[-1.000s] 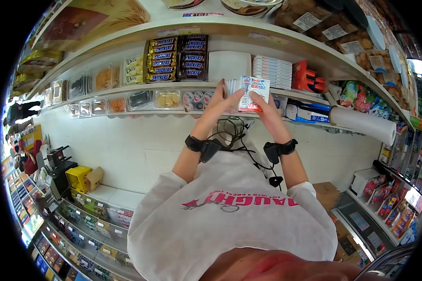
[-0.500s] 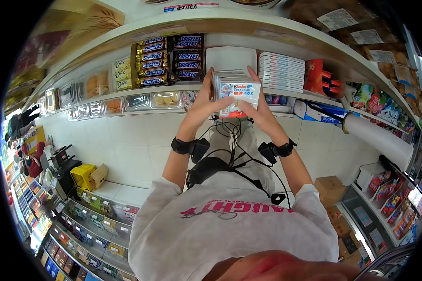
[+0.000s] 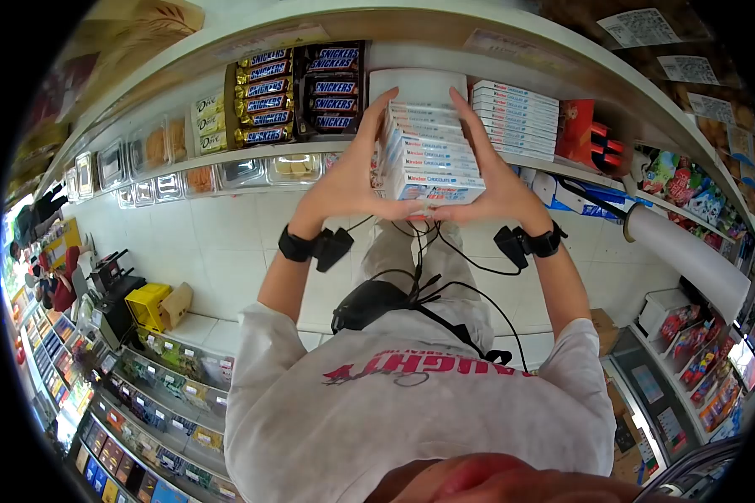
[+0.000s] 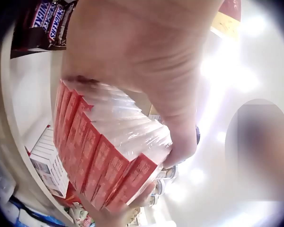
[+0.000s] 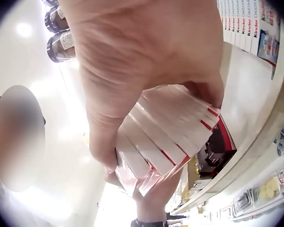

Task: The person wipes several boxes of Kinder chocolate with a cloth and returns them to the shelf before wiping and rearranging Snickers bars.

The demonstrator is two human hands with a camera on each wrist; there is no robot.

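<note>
Shop shelf [image 3: 310,146]: right of the Snickers bars [image 3: 334,88], left hand [image 3: 348,180] and right hand [image 3: 507,189] grip the Kinder box stack [image 3: 432,159] between both palms.

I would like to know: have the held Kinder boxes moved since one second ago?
Yes, leftward in the head view: then, the held boxes overlapped the lower left corner of the shelf pile; now they appear left of it.

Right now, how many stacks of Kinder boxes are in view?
2: the held stack between left hand and right hand, and the other stack on the shelf at right. More may be hidden.
</note>
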